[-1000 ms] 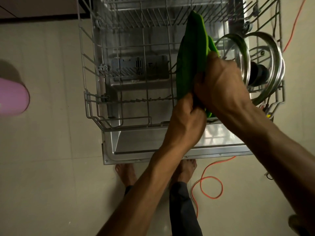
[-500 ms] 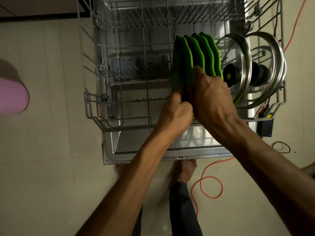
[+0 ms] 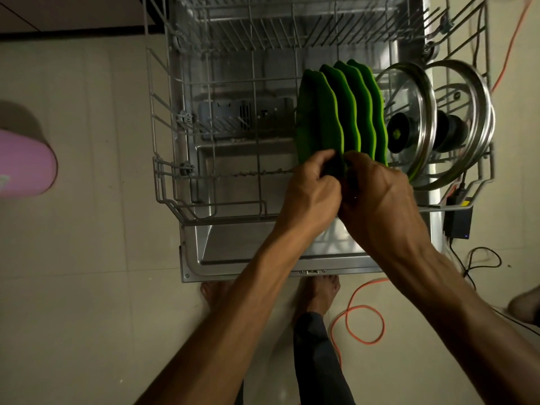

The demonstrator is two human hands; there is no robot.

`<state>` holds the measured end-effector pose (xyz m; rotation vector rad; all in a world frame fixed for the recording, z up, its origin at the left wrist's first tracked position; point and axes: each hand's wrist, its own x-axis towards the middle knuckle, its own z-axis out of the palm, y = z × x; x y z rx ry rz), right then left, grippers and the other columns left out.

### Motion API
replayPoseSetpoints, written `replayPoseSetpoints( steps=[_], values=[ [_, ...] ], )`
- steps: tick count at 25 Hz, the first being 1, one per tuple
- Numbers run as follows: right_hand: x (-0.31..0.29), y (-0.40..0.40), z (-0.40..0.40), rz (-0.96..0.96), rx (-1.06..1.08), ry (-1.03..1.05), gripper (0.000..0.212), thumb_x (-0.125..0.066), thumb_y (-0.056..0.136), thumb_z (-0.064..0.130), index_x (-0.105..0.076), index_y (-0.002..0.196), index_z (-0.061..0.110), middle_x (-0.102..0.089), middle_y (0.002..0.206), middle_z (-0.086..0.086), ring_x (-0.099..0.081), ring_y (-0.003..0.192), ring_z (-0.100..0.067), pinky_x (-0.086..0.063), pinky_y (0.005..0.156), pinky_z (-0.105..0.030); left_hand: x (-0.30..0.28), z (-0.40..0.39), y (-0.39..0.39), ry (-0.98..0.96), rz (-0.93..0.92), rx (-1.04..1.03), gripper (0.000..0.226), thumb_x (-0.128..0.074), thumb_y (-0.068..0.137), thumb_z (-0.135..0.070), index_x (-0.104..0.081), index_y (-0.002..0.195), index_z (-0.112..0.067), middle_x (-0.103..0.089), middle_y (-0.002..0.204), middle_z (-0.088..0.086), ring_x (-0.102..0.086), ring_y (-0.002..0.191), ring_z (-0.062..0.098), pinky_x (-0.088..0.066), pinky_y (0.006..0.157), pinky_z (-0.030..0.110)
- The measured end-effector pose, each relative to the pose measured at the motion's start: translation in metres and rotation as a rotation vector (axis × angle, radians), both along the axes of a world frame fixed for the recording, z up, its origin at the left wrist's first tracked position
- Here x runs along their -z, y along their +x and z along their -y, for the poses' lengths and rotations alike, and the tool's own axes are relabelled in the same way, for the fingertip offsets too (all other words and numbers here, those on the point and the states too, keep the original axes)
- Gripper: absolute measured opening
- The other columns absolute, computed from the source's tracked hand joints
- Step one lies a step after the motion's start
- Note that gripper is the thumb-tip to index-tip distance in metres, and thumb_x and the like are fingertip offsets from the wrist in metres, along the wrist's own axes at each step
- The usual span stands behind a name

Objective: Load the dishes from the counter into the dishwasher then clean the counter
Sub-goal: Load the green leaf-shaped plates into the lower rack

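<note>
Where the grey wire lower rack (image 3: 175, 182) stands pulled out over the open stainless dishwasher door (image 3: 248, 252), four green wavy-edged plates (image 3: 336, 112) stand on edge side by side in its right half, and just right of them two round glass lids with steel rims and black knobs (image 3: 418, 127) lean upright. The rack's left half shows only bare tines. The left hand (image 3: 311, 191) pinches the near lower edge of the leftmost plate, fingers curled; the right hand (image 3: 380, 197), pressed against it, curls its fingers round the lower edges of the neighbouring plates. Half a second ago both hands sat higher on the plates, the right covering the fan's near side; now they are lower and the plates show more fully spread. An orange cable (image 3: 362, 317) loops on the tiled floor (image 3: 73, 287) beside bare feet (image 3: 318, 290).
</note>
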<state>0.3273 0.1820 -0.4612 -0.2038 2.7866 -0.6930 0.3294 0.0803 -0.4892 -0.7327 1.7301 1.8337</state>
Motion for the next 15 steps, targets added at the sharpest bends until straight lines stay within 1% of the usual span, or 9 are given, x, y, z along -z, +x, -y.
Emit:
replayPoseSetpoints(
  steps=[2, 4, 5, 8, 9, 11, 12, 13, 15],
  values=[
    [-0.002, 0.003, 0.000, -0.016, 0.018, 0.005, 0.021, -0.065, 0.087, 0.004, -0.063, 0.108, 0.003, -0.067, 0.080, -0.010, -0.060, 0.063, -0.025, -0.043, 0.056, -0.021, 0.000, -0.002, 0.000, -0.036, -0.022, 0.005, 0.044, -0.044, 0.100, -0.018, -0.044, 0.143, -0.026, -0.051, 0.143, 0.006, -0.053, 0.125, 0.021, -0.045, 0.106, 0.041],
    [-0.005, 0.006, 0.005, -0.007, 0.027, 0.050, 0.009, -0.063, 0.087, 0.004, -0.064, 0.096, 0.004, -0.059, 0.068, -0.004, -0.056, 0.056, -0.025, -0.035, 0.050, -0.021, -0.001, -0.005, -0.001, -0.130, -0.010, 0.027, 0.041, -0.044, 0.101, -0.031, -0.045, 0.142, -0.026, -0.054, 0.139, 0.006, -0.055, 0.123, 0.022, -0.045, 0.105, 0.041],
    [-0.006, 0.005, 0.008, 0.016, 0.031, 0.067, 0.007, -0.062, 0.086, 0.005, -0.065, 0.093, 0.004, -0.059, 0.067, -0.005, -0.056, 0.057, -0.028, -0.032, 0.051, -0.021, -0.001, -0.005, -0.003, -0.174, 0.003, 0.032, 0.040, -0.045, 0.100, -0.032, -0.049, 0.139, -0.022, -0.057, 0.135, 0.009, -0.056, 0.122, 0.025, -0.046, 0.104, 0.041],
    [-0.005, -0.003, 0.012, 0.152, 0.052, 0.105, 0.012, -0.061, 0.087, 0.011, -0.067, 0.095, 0.004, -0.067, 0.083, -0.016, -0.063, 0.076, -0.035, -0.035, 0.060, -0.027, -0.001, -0.006, -0.013, -0.233, 0.049, 0.082, 0.027, -0.046, 0.098, -0.019, -0.059, 0.117, -0.004, -0.063, 0.118, 0.021, -0.059, 0.110, 0.036, -0.047, 0.088, 0.035],
    [-0.005, -0.006, 0.011, 0.176, 0.065, 0.111, 0.013, -0.060, 0.088, 0.012, -0.067, 0.096, 0.004, -0.068, 0.085, -0.017, -0.063, 0.079, -0.036, -0.035, 0.061, -0.027, -0.001, -0.006, -0.015, -0.239, 0.065, 0.112, 0.026, -0.047, 0.098, -0.016, -0.059, 0.115, -0.002, -0.063, 0.116, 0.023, -0.059, 0.109, 0.037, -0.047, 0.088, 0.036],
    [-0.007, -0.008, 0.006, 0.187, 0.088, 0.104, 0.015, -0.057, 0.091, 0.013, -0.068, 0.095, 0.004, -0.068, 0.083, -0.018, -0.064, 0.078, -0.036, -0.036, 0.060, -0.027, -0.003, -0.006, -0.018, -0.243, 0.072, 0.146, 0.030, -0.049, 0.098, -0.016, -0.057, 0.123, -0.001, -0.061, 0.122, 0.023, -0.058, 0.112, 0.036, -0.048, 0.096, 0.040],
    [-0.008, -0.007, 0.004, 0.181, 0.097, 0.088, 0.016, -0.057, 0.092, 0.014, -0.068, 0.095, 0.004, -0.068, 0.081, -0.017, -0.064, 0.075, -0.036, -0.038, 0.058, -0.027, -0.005, -0.007, -0.018, -0.247, 0.062, 0.168, 0.030, -0.050, 0.098, -0.014, -0.057, 0.124, -0.001, -0.062, 0.122, 0.022, -0.059, 0.112, 0.034, -0.048, 0.096, 0.038],
    [-0.009, -0.007, 0.001, 0.179, 0.106, 0.068, 0.015, -0.056, 0.092, 0.014, -0.068, 0.095, 0.004, -0.068, 0.079, -0.017, -0.064, 0.072, -0.035, -0.042, 0.056, -0.028, -0.008, -0.008, -0.018, -0.259, 0.048, 0.190, 0.027, -0.049, 0.098, -0.011, -0.058, 0.121, 0.000, -0.063, 0.117, 0.020, -0.060, 0.106, 0.031, -0.048, 0.090, 0.034],
    [-0.015, -0.007, -0.004, 0.177, 0.125, 0.030, 0.014, -0.058, 0.091, 0.010, -0.069, 0.095, 0.005, -0.068, 0.077, -0.016, -0.063, 0.064, -0.031, -0.047, 0.053, -0.027, -0.014, -0.010, -0.018, -0.321, 0.009, 0.233, 0.014, -0.047, 0.098, -0.008, -0.060, 0.099, 0.000, -0.063, 0.095, 0.017, -0.058, 0.088, 0.028, -0.040, 0.069, 0.030]
  ],
)
